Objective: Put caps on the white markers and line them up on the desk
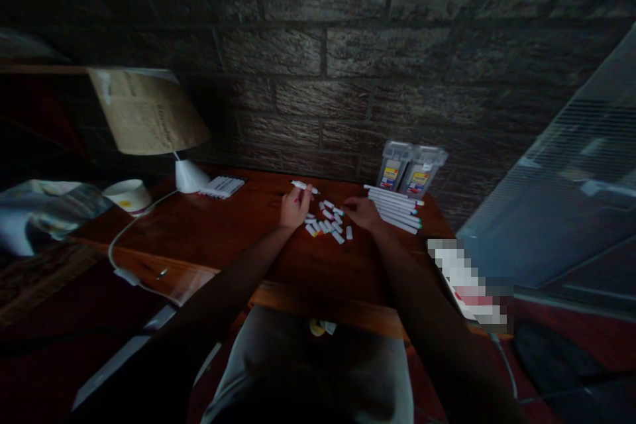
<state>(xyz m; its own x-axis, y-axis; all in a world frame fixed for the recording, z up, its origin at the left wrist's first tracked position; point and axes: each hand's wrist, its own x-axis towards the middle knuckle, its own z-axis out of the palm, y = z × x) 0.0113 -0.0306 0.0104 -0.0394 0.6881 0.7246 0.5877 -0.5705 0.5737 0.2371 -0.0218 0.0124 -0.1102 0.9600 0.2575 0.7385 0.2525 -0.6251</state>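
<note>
My left hand [294, 207] is closed around a white marker [305, 187], held almost level over the table with its dark tip pointing left. Just to the right of that hand lies a loose pile of white marker caps [328, 226], some with coloured ends. My right hand [365, 213] is at the pile's right edge, fingers bent and drawn together close to a cap [338, 211]. Whether anything is pinched in those fingertips is too dark and small to make out. Partly behind the right hand, a row of white markers [397, 209] lies side by side.
Two clear plastic cases [420, 175] with labels stand against the brick wall. Left on the wooden table [228, 232] are another row of markers [222, 187], a lamp [189, 175] and a paper cup [130, 197]. The lamp's cord hangs over the front edge. A blurred-out pale object [462, 278] lies at right.
</note>
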